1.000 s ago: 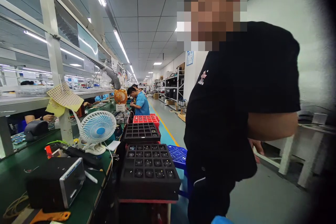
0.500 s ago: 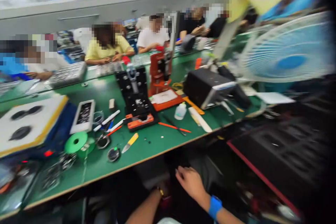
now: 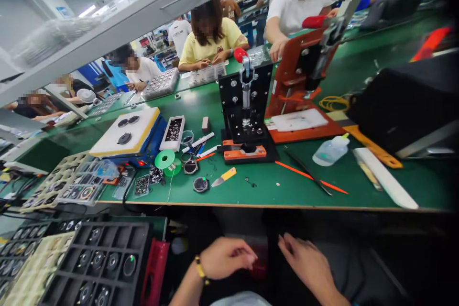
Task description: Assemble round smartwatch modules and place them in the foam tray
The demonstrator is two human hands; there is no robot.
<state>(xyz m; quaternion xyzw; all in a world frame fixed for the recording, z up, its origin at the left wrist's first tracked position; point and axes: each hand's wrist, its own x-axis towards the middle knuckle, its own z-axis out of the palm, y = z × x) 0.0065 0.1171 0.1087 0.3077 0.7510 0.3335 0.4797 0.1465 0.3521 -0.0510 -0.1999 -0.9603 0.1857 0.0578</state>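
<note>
Below the bench edge, my left hand [image 3: 229, 257] hovers over my lap, its fingers loosely bent and apart, with nothing visible in it. A yellow-and-black bracelet [image 3: 201, 270] circles that wrist. To its right, my right hand [image 3: 306, 262] is also loosely open, holding nothing that I can see. Nearest on the bench lie a yellow-handled knife [image 3: 225, 177], a round black watch-like part [image 3: 201, 184] with a green dot, and black tweezers [image 3: 308, 172] crossing a thin orange stick [image 3: 328, 186]. Behind them stands a black toggle-clamp press [image 3: 246, 105] with an orange piece [image 3: 244, 151] at its base.
A red toggle press [image 3: 297, 76], squeeze bottle [image 3: 330, 150] and white bar [image 3: 385, 178] stand right. Left are a green spool [image 3: 167, 160], a blue heating box [image 3: 150, 138] with a pale top, and a black compartment tray [image 3: 100, 229] of round parts. Co-workers sit across the bench.
The view has swung left and closer to the bench, bringing the tray of round parts into sight and losing the fan. My left hand, mostly hidden before, now shows fully, apart from the right.
</note>
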